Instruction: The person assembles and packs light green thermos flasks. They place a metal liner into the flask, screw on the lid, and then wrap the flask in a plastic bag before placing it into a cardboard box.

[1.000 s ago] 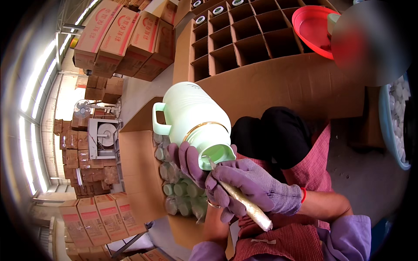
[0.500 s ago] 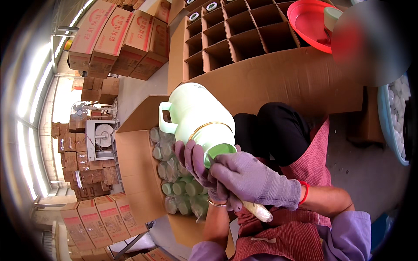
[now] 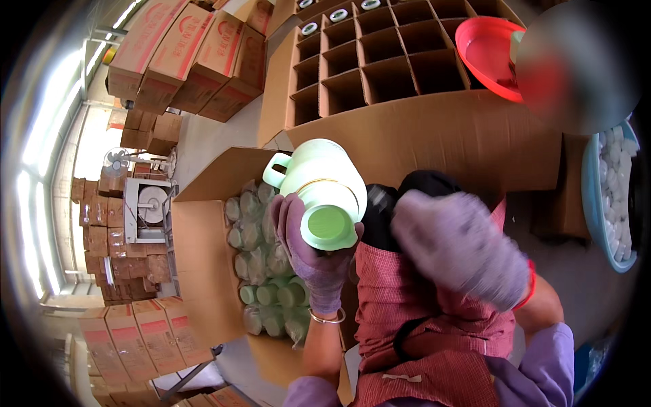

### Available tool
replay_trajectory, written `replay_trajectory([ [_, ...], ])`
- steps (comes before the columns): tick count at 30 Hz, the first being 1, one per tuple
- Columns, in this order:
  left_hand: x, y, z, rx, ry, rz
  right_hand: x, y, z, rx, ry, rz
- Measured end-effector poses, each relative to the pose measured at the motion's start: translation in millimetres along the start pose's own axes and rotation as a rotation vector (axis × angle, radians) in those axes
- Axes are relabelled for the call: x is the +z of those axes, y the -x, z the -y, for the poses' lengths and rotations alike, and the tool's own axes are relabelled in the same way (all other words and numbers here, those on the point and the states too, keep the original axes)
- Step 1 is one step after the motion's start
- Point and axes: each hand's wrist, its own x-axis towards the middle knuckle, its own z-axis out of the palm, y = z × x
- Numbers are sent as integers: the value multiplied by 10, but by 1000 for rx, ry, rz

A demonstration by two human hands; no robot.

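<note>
My left hand [image 3: 315, 264] cradles a pale green thermos jug [image 3: 324, 169] from below, fingers wrapped round its neck. The jug lies tilted, with its round mouth and pouring lip [image 3: 330, 224] facing me and its handle on the left. To the right of the jug, above my lap, is my right hand [image 3: 458, 247], in a grey-purple glove like the left. It is closed but smeared by motion. A blurred greyish shape shows at its fingertips; I cannot make out what it is.
At lower left stands an open carton [image 3: 200, 244] of plastic-wrapped green jugs [image 3: 268, 295]. Ahead is a divided carton [image 3: 407, 142] with several white-topped items in its far cells. A red basin [image 3: 485, 57] rests at its right; a blue tub [image 3: 593, 210] of white pieces stands at far right.
My right hand has moved away from the jug's mouth, to the right. The pale-handled tool seen in it earlier is no longer clearly visible. The jug's mouth now faces me more fully.
</note>
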Motion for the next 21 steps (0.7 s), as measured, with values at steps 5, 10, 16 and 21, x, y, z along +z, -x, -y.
replay_trajectory([
  [5,-123,-150,-45,-168,239,-53,-708,-797,-1191,9,588,-435],
  [10,-142,-76,-126,-692,1159,-359,-985,-1218,-1317,95,826,-428],
  [16,-66,790,-163,-759,1202,-35,-371,-482,-164,-29,-519,-380],
  [21,-223,659,-109,-958,1290,262,268,180,19,-528,292,-174],
])
